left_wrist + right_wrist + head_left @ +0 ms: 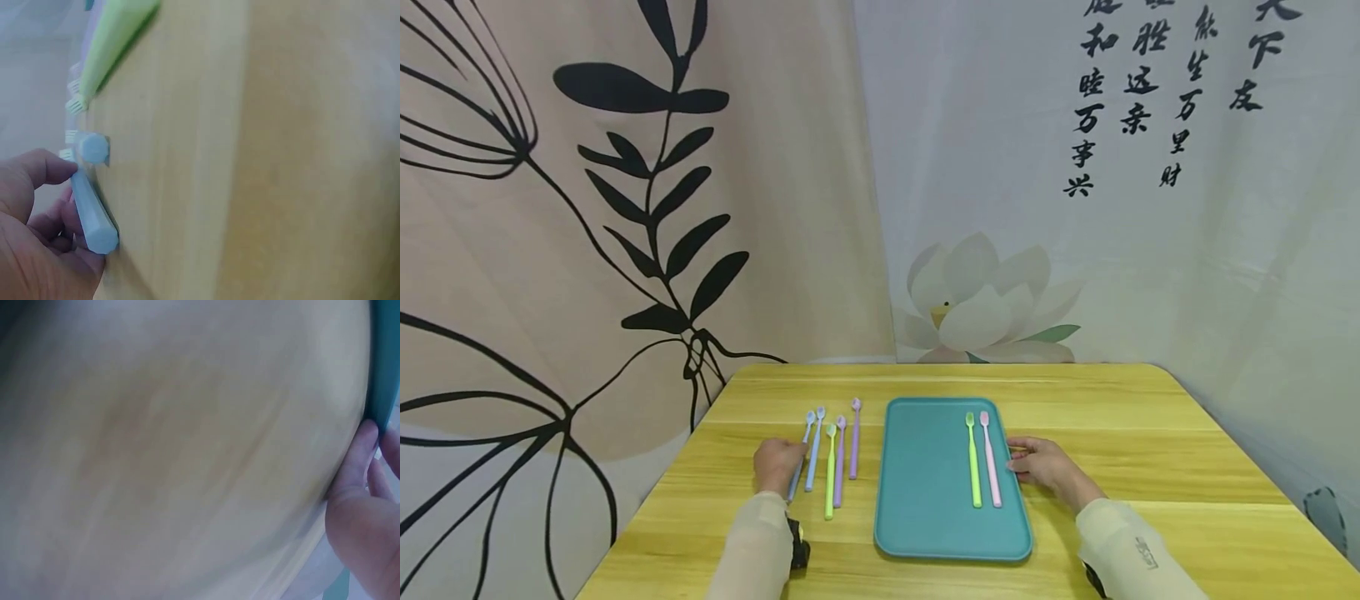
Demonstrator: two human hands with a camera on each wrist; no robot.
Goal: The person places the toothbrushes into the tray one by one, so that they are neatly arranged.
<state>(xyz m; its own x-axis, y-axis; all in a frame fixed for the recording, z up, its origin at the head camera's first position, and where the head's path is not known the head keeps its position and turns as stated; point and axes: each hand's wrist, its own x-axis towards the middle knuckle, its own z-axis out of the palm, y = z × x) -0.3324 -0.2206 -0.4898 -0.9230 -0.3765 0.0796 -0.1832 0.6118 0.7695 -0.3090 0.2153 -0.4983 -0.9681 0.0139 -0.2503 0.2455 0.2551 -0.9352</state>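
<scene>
My left hand [778, 464] pinches the leftmost light-blue toothbrush [94, 215] between thumb and fingers, and its handle end points toward the wrist camera. Just right of it on the table lies a second light-blue toothbrush [814, 457]. A green toothbrush [831, 475] and two purple toothbrushes, one nearer [839, 471] and one farther right [854, 442], complete the row. On the teal tray [917, 483] a green toothbrush [974, 467] and a pink toothbrush [991, 467] lie side by side near the right rim. My right hand [1047, 465] grips that rim with thumb and fingertips.
The wooden table [1097, 400] spreads around the tray and toothbrushes. Behind its far edge hangs a cloth backdrop [805, 208] with printed leaves, a lotus and writing.
</scene>
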